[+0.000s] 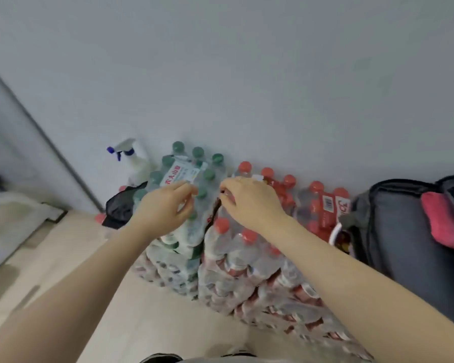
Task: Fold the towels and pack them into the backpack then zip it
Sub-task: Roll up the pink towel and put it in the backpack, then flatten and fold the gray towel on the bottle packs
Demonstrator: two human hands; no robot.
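Head view: both hands out over shrink-wrapped bottle packs [220, 244], nowhere near task items. Left hand [165, 205] fingers loosely curled, holding nothing; right hand [249, 200] fingertips drawn together, cannot tell if pinching anything. Backpack [393, 231] right of packs, open, pink towel [446, 221] poking out; right hand nearer.

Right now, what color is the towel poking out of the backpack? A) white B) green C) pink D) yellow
C: a pink towel sticks out of the open dark backpack at the right, past the red-capped bottle packs.
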